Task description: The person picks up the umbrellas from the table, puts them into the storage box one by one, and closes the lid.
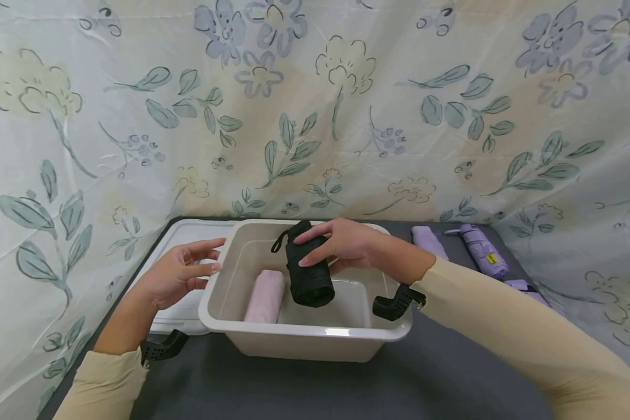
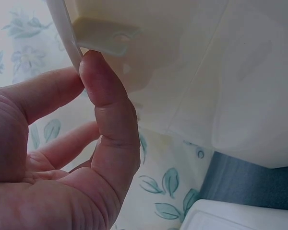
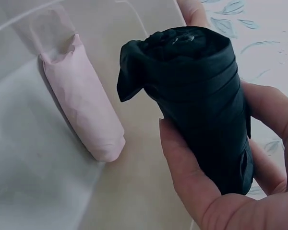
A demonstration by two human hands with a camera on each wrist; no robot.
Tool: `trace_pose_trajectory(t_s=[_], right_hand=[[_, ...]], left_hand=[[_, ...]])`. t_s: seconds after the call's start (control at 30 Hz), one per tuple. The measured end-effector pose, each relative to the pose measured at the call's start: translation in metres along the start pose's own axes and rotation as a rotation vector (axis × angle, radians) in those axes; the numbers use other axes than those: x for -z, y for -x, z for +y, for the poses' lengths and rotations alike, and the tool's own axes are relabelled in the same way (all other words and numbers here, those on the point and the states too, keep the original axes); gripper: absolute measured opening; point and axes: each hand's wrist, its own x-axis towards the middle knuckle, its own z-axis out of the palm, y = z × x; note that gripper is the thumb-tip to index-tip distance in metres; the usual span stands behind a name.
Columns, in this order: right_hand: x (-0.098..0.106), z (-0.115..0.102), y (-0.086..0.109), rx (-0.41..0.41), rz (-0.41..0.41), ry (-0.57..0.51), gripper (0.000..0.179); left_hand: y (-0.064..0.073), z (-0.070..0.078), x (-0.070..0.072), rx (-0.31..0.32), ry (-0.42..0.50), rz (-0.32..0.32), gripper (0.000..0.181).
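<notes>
Over the inside of a beige plastic bin [image 1: 304,347], my right hand [image 1: 354,245] grips a black folded umbrella [image 1: 308,271]. The umbrella is tilted, its wrist loop hanging off the upper end. In the right wrist view the thumb and fingers lie on opposite sides of the umbrella [image 3: 201,105]. A pink folded umbrella [image 1: 265,296] lies on the bin floor, left of the black one. At the bin's left rim, my left hand [image 1: 175,274] touches the edge with its fingertips, its fingers loosely bent; in the left wrist view a fingertip [image 2: 93,60] meets the rim's underside.
A white lid [image 1: 178,312] lies on the dark grey table [image 1: 205,385], left of and partly behind the bin. Several purple folded umbrellas [image 1: 484,251] lie at the right, beyond my right forearm. A floral curtain [image 1: 315,116] hangs close behind the table.
</notes>
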Motion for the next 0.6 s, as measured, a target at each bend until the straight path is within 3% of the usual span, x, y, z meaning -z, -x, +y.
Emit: trace_pose_trajectory(t_s=[0.3, 0.6], right_hand=[[-0.020, 0.004, -0.018, -0.024, 0.033, 0.108, 0.051], [-0.045, 0.014, -0.035, 0.009, 0.012, 0.116, 0.050]], left_hand=[[0.001, -0.001, -0.001, -0.008, -0.005, 0.000, 0.063], [0.003, -0.004, 0.000, -0.023, 0.021, 0.001, 0.060]])
